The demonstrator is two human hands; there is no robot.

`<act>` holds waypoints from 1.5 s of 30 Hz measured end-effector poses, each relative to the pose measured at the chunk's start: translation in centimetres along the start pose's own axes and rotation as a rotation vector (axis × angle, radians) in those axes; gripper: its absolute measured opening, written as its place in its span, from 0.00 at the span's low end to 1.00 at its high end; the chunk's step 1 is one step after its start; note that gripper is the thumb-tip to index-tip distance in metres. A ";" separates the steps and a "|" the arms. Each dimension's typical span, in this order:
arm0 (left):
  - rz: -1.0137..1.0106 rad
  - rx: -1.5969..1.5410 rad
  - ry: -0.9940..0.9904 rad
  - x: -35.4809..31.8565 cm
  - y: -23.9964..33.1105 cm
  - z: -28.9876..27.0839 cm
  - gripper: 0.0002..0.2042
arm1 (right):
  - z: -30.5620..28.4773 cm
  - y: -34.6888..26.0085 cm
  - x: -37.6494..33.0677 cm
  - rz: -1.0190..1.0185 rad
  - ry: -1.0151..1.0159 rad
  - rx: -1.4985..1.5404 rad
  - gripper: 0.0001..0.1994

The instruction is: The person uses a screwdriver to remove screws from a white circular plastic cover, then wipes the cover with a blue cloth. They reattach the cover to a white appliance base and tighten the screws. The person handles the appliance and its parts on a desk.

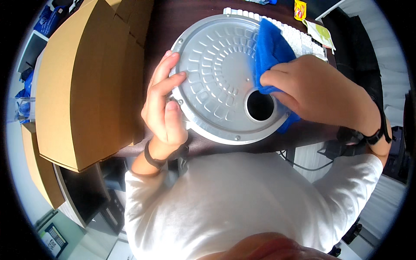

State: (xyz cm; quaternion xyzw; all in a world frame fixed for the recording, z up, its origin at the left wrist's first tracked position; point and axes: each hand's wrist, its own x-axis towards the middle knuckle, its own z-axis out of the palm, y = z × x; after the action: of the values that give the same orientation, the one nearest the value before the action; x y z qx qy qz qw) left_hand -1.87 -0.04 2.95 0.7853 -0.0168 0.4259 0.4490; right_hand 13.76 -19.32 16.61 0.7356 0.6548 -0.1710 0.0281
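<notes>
1. Your dark table spreads beneath the work.
2. A cardboard box stands left of your left hand.
3. The round metal disc sits between your hands, your left one gripping its left rim, fingertips over the face.
4. Your right hand clutches a bunched blue cloth against the disc's right side, just beside its round hole.

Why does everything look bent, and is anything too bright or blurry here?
Head view: the fisheye lens bows the cardboard box's edges; the white shirt looks washed out at lower left; the silver round cover has a soft sheen, its raised pattern readable; the blue cloth's left edge looks slightly smeared.
</notes>
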 end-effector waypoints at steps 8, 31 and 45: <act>-0.035 -0.043 0.021 0.1 -0.1 0.5 0.22 | 0.2 1.5 -0.2 0.021 0.094 0.056 0.06; -0.037 -0.081 0.036 0.1 -0.3 0.9 0.21 | 1.4 -3.5 0.4 -0.302 0.078 0.182 0.11; 0.052 -0.036 0.090 0.3 -0.4 0.6 0.19 | -1.1 -2.5 -0.2 -0.295 -0.142 -0.099 0.07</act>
State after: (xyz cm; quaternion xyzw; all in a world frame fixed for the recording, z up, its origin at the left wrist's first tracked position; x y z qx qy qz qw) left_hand -1.11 -0.08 2.73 0.7564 -0.0249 0.4719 0.4522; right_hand 11.56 -18.89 18.18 0.6152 0.7598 -0.1923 0.0849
